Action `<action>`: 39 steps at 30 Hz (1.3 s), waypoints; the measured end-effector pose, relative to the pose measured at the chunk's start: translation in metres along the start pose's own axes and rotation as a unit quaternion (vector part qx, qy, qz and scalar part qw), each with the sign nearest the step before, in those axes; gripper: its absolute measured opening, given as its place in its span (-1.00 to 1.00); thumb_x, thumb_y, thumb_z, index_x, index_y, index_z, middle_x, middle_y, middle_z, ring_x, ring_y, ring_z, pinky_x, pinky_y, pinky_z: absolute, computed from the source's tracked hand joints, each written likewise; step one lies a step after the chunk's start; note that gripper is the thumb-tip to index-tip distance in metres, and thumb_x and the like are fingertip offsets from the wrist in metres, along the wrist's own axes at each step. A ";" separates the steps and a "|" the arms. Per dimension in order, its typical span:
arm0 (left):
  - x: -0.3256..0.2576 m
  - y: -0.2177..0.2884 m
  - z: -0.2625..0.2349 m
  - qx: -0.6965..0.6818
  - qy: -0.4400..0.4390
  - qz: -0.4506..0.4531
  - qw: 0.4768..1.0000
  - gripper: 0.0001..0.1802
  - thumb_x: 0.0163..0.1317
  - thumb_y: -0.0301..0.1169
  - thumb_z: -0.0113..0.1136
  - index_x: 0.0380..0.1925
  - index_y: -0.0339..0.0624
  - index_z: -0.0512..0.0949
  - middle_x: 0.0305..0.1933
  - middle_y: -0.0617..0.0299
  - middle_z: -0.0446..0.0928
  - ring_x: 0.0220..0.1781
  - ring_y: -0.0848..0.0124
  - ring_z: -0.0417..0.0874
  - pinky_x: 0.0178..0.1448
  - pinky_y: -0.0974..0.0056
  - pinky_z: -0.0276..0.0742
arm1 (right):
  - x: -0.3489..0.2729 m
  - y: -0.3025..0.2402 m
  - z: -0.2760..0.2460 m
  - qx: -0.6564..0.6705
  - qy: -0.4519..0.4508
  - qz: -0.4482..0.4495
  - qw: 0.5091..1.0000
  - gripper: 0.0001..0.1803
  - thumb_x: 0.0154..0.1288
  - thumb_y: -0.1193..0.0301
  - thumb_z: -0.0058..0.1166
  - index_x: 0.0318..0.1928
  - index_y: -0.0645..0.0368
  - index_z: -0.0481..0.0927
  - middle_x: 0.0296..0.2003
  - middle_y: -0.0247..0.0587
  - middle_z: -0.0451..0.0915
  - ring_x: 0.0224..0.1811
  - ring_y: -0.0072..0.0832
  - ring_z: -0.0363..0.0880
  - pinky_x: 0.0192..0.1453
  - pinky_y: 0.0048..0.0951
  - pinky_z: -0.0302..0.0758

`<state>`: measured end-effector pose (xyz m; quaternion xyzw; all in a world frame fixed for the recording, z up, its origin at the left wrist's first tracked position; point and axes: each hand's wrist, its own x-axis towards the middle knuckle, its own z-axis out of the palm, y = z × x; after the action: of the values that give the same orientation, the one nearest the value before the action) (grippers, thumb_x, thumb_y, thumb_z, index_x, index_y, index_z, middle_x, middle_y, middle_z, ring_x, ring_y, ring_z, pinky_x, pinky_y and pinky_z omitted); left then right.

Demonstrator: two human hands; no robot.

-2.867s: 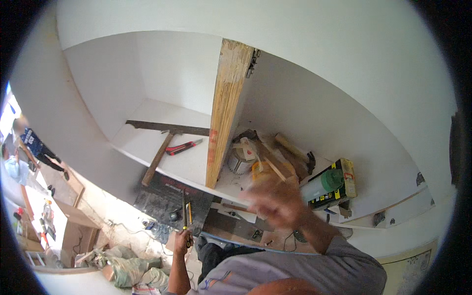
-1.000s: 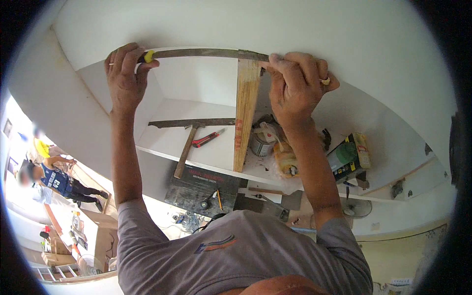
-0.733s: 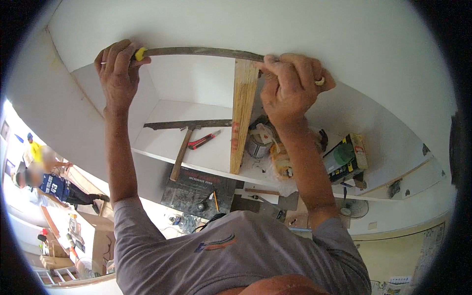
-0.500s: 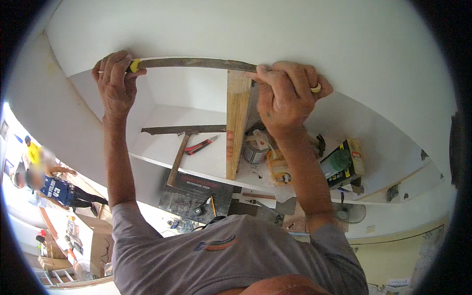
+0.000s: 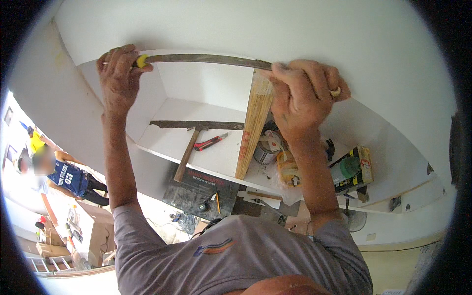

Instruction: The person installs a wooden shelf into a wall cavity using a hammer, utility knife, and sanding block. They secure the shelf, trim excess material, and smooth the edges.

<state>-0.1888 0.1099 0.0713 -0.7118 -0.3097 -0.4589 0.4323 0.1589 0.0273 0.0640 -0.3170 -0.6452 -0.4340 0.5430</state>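
Note:
Stretched across the top edge of a white cabinet opening is a long flat metal file [image 5: 206, 60] with a yellow-and-black handle. My left hand [image 5: 119, 78] is closed round the handle at one end. My right hand [image 5: 307, 96], with a ring on one finger, grips the file's far end, its fingers resting against the white panel. Below the file stands a wooden board [image 5: 255, 118], upright at a slant. On the shelf to its left lie a hammer [image 5: 186, 155], a red-and-black utility knife [image 5: 210, 142] and a long dark strip [image 5: 196, 125].
Right of the board are a metal can [image 5: 265, 150], a plastic bag with something orange [image 5: 288, 169] and a black-and-yellow box [image 5: 361, 169]. A dark box [image 5: 204, 189] stands below the shelf. At far left, people [image 5: 69, 177] are near a cluttered table [image 5: 91, 221].
The view has turned a little, so the cabinet and its contents sit farther right. Both hands keep hold of the file along the cabinet edge.

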 end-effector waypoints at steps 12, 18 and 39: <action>0.036 0.046 -0.032 -0.018 -0.105 0.048 0.993 -0.68 0.18 -0.26 0.38 -0.07 -0.04 0.61 -0.21 0.28 0.60 -0.10 0.26 0.65 0.04 0.07 0.49 | -0.020 0.008 -0.002 -0.026 0.049 0.023 0.998 -0.75 0.02 0.37 0.39 -0.25 -0.26 0.71 -0.25 -0.62 0.59 -0.15 -0.40 0.43 0.05 -0.14 0.09; 0.046 0.042 -0.018 0.016 -0.132 0.103 0.986 -0.72 0.13 -0.41 0.37 -0.13 -0.10 0.61 -0.19 0.16 0.61 -0.16 0.17 0.66 -0.06 0.05 0.53 | -0.034 0.017 0.012 0.006 0.076 0.048 0.996 -0.74 0.01 0.26 0.43 -0.22 -0.28 0.72 -0.25 -0.63 0.60 -0.10 -0.42 0.42 0.03 -0.15 0.09; 0.033 0.019 0.012 0.035 -0.068 0.129 0.989 -0.78 0.10 -0.30 0.41 -0.28 -0.05 0.59 -0.26 0.30 0.63 -0.20 0.26 0.70 -0.09 0.15 0.59 | -0.031 -0.002 0.024 0.035 0.081 0.094 0.992 -0.80 0.02 0.40 0.42 -0.34 -0.22 0.70 -0.33 -0.65 0.62 -0.21 -0.43 0.41 0.00 -0.22 0.14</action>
<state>-0.1552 0.1137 0.0926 -0.7596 -0.2603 -0.3385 0.4905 0.1536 0.0497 0.0323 -0.3210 -0.5811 -0.3828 0.6425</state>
